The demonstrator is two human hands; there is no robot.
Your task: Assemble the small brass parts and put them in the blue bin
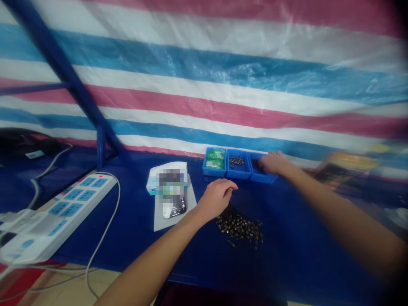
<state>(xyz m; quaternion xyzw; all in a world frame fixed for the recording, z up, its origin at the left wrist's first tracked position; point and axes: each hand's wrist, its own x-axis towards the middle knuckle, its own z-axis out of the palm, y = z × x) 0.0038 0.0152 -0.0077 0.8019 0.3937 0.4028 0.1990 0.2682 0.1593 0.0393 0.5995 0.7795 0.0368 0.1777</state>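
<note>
My left hand (217, 196) hovers above the table with its fingers curled and pressed together; whatever may be between them is hidden. Just below it lies a loose pile of small dark and brass-coloured screw-like parts (240, 228). My right hand (273, 162) reaches into the right-hand blue bin (266, 178), its fingers bent down and closed over the dark inside. What those fingertips touch is too blurred to make out. Beside it, the middle blue bin (239, 173) holds similar small metal parts (236, 161). The left blue bin (214, 172) contains green packets (215, 158).
A lit phone (175, 208), partly pixelated, leans on a white box (153, 180) over a white sheet (161, 223). A white power strip (68, 212) with a loose cable (110, 221) lies left. Behind the blue table (197, 263) hangs a striped sheet (207, 97). Blurred items (344, 172) stand right.
</note>
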